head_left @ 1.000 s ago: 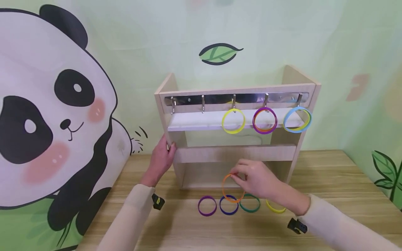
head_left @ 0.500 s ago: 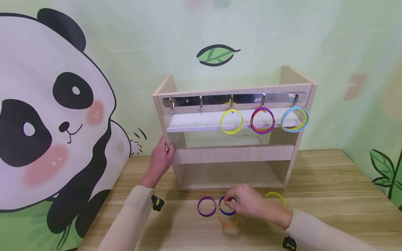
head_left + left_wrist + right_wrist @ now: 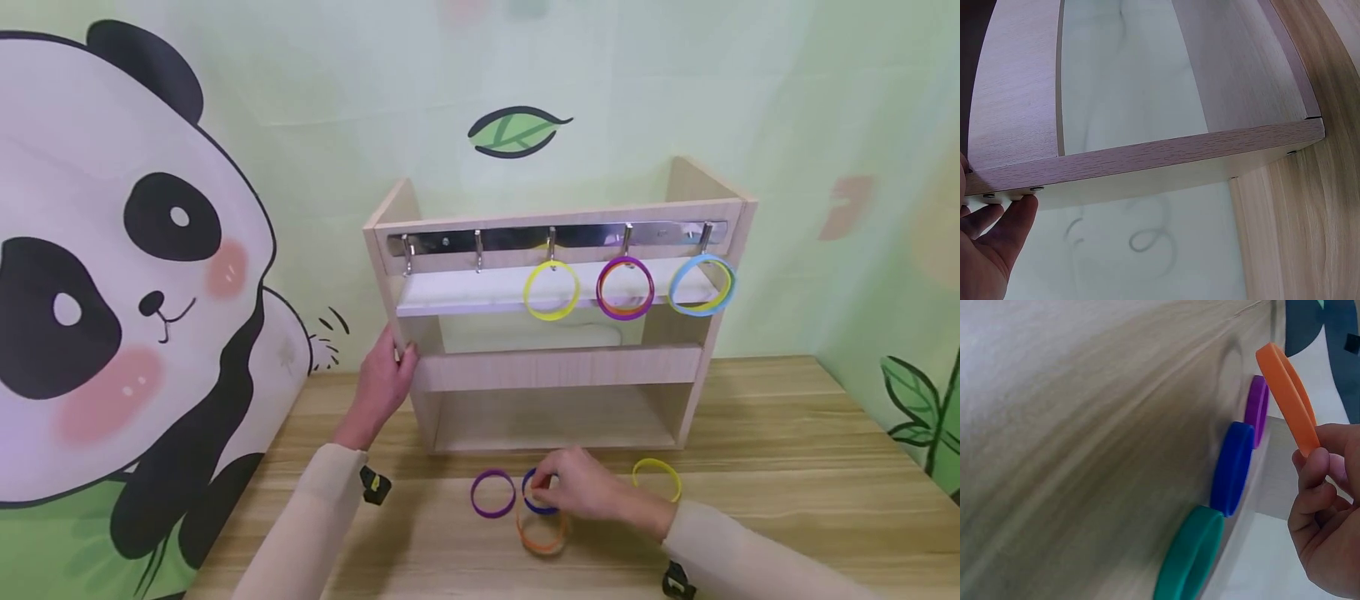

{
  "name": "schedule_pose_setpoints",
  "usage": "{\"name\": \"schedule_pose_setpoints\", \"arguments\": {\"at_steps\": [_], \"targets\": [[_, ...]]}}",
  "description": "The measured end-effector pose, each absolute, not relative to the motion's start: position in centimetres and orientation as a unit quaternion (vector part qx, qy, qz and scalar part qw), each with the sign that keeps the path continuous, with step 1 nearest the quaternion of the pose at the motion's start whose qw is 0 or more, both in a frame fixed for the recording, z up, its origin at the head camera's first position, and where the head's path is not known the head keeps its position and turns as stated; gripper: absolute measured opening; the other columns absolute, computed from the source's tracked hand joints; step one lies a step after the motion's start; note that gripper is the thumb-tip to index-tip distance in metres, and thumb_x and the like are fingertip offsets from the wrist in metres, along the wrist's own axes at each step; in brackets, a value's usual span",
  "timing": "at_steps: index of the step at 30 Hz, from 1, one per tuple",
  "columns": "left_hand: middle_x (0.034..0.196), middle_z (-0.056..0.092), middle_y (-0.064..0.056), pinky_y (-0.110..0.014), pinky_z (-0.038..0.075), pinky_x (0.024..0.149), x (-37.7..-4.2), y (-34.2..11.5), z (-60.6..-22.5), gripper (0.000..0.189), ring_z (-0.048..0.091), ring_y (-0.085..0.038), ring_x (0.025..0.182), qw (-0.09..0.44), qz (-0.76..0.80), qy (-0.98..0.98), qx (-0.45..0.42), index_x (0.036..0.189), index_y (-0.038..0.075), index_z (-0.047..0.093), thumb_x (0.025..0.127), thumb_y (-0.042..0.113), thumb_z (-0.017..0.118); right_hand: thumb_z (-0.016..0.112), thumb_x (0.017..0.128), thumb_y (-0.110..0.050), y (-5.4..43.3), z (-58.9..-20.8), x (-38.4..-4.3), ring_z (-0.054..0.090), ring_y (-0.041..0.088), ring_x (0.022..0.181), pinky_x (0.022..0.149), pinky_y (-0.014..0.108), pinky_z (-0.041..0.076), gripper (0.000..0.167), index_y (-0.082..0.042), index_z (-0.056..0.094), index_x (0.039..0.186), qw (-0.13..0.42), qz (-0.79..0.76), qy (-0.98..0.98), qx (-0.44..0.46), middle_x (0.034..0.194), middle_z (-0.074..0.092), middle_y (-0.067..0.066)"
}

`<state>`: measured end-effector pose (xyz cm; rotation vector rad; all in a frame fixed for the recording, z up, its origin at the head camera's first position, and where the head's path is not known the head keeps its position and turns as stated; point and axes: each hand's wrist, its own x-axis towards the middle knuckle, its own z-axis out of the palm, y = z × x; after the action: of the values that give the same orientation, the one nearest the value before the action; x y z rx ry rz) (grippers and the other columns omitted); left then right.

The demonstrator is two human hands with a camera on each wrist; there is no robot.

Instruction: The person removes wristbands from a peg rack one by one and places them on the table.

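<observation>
My right hand pinches the orange ring at its edge, probably to leave its loop free; I hold it just above the table, to the near side of the blue ring. My left hand grips the left side of the wooden rack, presumably steadying it. Rings hang from the three right-hand hooks.

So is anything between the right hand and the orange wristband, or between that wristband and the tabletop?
Nothing visible: the right hand pinches the orange wristband directly, and nothing clearly shows between it and the tabletop. The blue wristband lies close by, so their rims might brush if it's lowered.
</observation>
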<state>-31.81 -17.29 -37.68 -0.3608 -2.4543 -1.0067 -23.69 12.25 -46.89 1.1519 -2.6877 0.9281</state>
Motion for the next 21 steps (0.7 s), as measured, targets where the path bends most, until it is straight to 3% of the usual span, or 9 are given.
{"name": "schedule_pose_setpoints", "arguments": {"at_steps": [4, 21], "targets": [[0.127, 0.052, -0.019, -0.049, 0.053, 0.082, -31.8, -17.4, -37.7, 0.040, 0.055, -0.033, 0.111, 0.230, -0.363, -0.894, -0.131, 0.134, 0.004, 0.038, 0.097, 0.020, 0.043, 0.074, 0.079, -0.010, 11.9, -47.6, -24.0, 0.057, -0.002, 0.070, 0.063, 0.018, 0.050, 0.005, -0.014, 0.072, 0.076, 0.007, 0.316, -0.869, 0.380, 0.076, 0.065, -0.013], [0.130, 0.050, -0.019, -0.051, 0.051, 0.084, -31.6, -17.2, -37.5, 0.041, 0.054, -0.035, 0.113, 0.216, -0.369, -0.896, -0.123, 0.136, 0.006, 0.036, 0.098, 0.021, 0.042, 0.075, 0.077, -0.015, 10.2, -48.3, -24.1, 0.053, -0.003, 0.065, 0.061, 0.015, 0.046, 0.004, -0.017, 0.073, 0.075, -0.017, 0.268, -0.881, 0.389, 0.071, 0.063, -0.016]]}}
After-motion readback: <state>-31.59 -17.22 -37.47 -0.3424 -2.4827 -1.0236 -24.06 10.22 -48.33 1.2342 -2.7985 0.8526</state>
